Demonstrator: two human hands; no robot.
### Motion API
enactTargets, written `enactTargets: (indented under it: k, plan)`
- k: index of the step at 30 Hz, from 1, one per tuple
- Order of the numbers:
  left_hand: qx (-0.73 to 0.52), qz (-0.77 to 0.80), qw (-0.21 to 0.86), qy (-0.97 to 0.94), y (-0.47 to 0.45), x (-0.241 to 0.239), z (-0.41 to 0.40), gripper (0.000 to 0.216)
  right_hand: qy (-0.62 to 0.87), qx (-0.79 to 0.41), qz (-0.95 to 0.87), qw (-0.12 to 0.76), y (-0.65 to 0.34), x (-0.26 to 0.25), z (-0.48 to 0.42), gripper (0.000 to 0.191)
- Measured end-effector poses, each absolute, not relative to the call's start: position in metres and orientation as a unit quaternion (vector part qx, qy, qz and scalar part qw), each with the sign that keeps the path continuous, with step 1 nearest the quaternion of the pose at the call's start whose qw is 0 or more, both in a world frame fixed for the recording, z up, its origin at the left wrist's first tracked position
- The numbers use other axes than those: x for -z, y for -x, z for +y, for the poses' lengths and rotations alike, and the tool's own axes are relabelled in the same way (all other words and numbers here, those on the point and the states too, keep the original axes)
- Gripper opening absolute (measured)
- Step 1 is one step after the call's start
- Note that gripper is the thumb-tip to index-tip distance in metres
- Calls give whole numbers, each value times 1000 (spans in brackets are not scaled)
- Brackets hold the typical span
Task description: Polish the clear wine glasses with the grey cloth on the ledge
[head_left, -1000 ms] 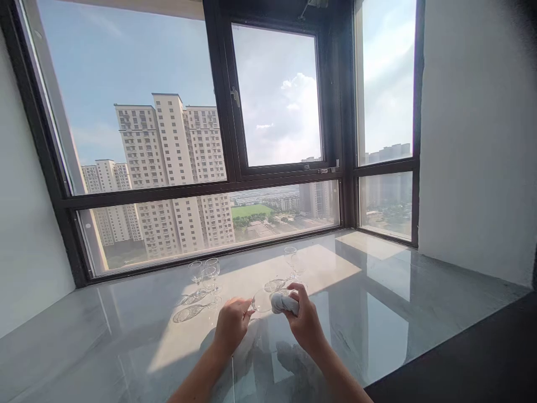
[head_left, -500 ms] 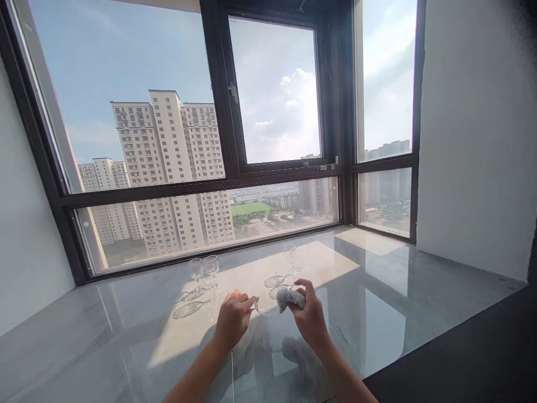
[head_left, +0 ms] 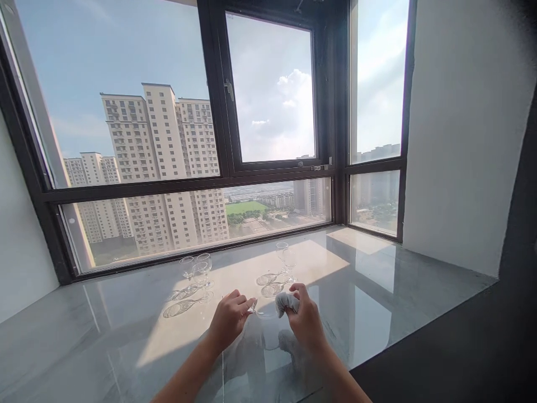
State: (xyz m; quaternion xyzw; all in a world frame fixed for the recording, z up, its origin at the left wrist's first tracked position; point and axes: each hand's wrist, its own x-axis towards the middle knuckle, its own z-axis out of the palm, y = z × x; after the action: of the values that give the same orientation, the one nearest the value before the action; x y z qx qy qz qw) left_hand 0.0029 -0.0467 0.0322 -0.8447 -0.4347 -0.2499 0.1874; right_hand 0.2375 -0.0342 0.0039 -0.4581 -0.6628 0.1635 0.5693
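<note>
My left hand (head_left: 230, 318) is closed round the stem end of a clear wine glass (head_left: 265, 314). The glass lies sideways in the air above the sill, its bowl towards the right, faint against the bright stone. In my right hand (head_left: 306, 320) is a bunched grey-white cloth (head_left: 287, 303), pinched between thumb and fingers at the rim side of the bowl. Whether the cloth reaches inside the bowl is hard to make out. Ahead of my left hand stand several stemmed glasses (head_left: 203, 264). Two more stemmed glasses (head_left: 289, 258) are upright beyond the cloth.
The glossy marble window sill (head_left: 138, 302) carries the glasses and bright reflections. Dark window frames (head_left: 218, 182) border its far side, and a white wall (head_left: 453, 184) closes the right. The sill's front edge (head_left: 423, 330) runs diagonally at lower right.
The view has shifted slightly, so the scene sits a little further left. The cloth has turned slightly in my right hand and sits closer to the glass. Both hands keep their holds.
</note>
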Motion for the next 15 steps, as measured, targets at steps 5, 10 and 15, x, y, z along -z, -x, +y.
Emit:
enactTargets:
  k: [5, 10, 15]
  plan:
    - [266, -445, 151, 842, -5, -29, -47, 31, 457, -161, -656, 579, -239, -3, -38, 29]
    - [276, -458, 115, 837, -5, -26, -44, 25, 419, -189, -667, 587, -242, -9, -42, 27]
    - [288, -425, 79, 855, -9, -27, -47, 26, 408, -262, -648, 588, -244, -14, -44, 31]
